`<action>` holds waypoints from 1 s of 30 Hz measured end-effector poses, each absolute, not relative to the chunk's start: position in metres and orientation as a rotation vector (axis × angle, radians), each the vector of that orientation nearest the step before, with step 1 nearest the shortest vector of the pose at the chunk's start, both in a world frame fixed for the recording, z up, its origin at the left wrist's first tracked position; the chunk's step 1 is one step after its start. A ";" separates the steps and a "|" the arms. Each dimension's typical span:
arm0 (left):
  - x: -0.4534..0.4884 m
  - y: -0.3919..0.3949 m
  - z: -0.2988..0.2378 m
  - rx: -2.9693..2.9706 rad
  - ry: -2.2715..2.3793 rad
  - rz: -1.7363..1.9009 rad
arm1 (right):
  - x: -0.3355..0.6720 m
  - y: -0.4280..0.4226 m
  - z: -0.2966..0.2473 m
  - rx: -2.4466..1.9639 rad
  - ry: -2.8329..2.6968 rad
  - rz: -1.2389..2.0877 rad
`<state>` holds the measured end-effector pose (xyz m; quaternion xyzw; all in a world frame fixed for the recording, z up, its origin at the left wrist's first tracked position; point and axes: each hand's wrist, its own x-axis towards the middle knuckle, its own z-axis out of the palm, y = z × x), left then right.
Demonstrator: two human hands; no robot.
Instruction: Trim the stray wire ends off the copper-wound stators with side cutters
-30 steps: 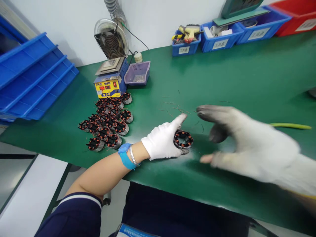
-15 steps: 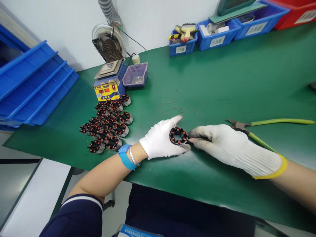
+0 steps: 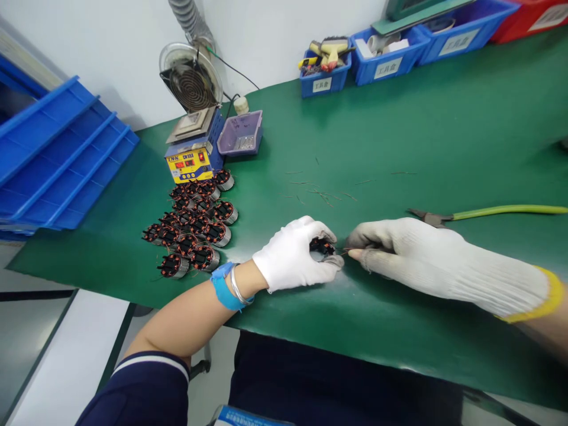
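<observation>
My left hand (image 3: 295,254), in a white glove, is closed around a motor stator (image 3: 322,247) with black slots and copper windings; its fingers cover much of the ring. To its right, my gloved right hand (image 3: 399,248) pinches a thin copper wire (image 3: 346,251) that shows between thumb and forefinger and points toward the stator. Beyond the right hand lie diagonal cutters (image 3: 437,219) with green handles, partly hidden by that hand. Several more stators (image 3: 204,257) stand grouped on the bench to the left.
Loose wire clippings (image 3: 322,194) lie on the green bench (image 3: 399,136). Behind the stators sit a yellow-fronted solder pot (image 3: 190,167), a purple tray (image 3: 242,133) and a round fan (image 3: 194,86). Blue bins (image 3: 326,81) line the back, and a blue crate (image 3: 66,160) leans at left.
My right hand has moved right, away from the stator, with the wire in its pinch. My left fingers have curled over the stator, which now looks tilted.
</observation>
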<state>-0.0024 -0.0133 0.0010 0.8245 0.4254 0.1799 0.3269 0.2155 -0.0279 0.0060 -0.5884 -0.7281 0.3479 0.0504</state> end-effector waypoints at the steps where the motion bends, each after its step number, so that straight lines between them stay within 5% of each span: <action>1: -0.002 -0.014 0.000 2.156 1.113 0.485 | 0.215 -0.028 0.006 -1.812 -2.223 1.022; 23: 0.009 -0.025 -0.017 2.319 1.138 0.591 | 0.203 -0.031 0.009 -1.835 -2.109 1.113; 30: 0.012 -0.025 -0.025 2.431 1.149 0.586 | 0.214 -0.023 0.008 -1.770 -1.910 1.469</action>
